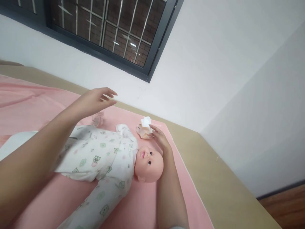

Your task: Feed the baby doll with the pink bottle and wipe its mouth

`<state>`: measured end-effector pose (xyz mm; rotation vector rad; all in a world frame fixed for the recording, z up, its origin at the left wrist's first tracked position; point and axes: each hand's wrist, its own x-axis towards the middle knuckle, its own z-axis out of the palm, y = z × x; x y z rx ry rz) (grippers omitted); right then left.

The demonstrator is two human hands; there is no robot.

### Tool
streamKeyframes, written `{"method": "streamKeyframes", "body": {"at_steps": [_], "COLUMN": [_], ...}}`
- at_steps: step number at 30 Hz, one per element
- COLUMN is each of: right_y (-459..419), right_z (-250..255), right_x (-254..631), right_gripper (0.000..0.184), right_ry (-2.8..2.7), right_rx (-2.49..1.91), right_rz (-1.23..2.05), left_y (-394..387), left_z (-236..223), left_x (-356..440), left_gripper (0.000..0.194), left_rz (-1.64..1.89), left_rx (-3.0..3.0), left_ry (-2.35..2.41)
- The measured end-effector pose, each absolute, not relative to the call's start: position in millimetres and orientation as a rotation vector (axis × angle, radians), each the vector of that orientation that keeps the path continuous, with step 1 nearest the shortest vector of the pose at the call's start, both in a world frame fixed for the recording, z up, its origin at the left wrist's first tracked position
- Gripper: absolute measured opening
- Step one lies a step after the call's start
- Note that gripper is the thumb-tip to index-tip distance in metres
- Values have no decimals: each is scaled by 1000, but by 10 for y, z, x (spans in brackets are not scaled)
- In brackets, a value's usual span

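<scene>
A baby doll (pixel 102 152) in a white romper with bear and leaf prints lies on its back, its bald head (pixel 152 165) toward the right. My left hand (pixel 101 98) hovers above the doll's far side, fingers apart and holding nothing. Past the doll's head, my right hand (pixel 159 136) reaches to a small open packet (pixel 143 131). A folded white pad or tissue (pixel 145 121) lies on this packet. My right fingertips are apart at the edge of the pad and packet; whether they touch is hard to make out.
Beneath the doll spreads a pink sheet (pixel 143 203) on a beige table (pixel 205 165). A small clear container (pixel 98 119) stands behind the doll, partly hidden by my left arm. A white wall (pixel 181 95) and a dark-framed barred window (pixel 107 28) rise at the back.
</scene>
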<state>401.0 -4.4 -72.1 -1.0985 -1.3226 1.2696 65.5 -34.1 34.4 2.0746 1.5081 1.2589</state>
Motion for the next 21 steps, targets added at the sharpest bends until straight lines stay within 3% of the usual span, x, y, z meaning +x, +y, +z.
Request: {"method": "streamKeyframes", "body": {"at_steps": [6,21], "right_y": [-5,6], "right_z": [-962,-1081], "right_x": [4053,4222], "right_gripper": [49,36], "right_ry": [-1200,-1122], "right_rx": [-1114,-1045], "right_rz": [1349,1201], "left_y": [-153,290], "left_z": [279,-47], "left_x": [362,-23], "left_gripper": [45,51], "left_rz": [1131,829], "left_rx": [2004,1937], "left_ry": [1725,1982]}}
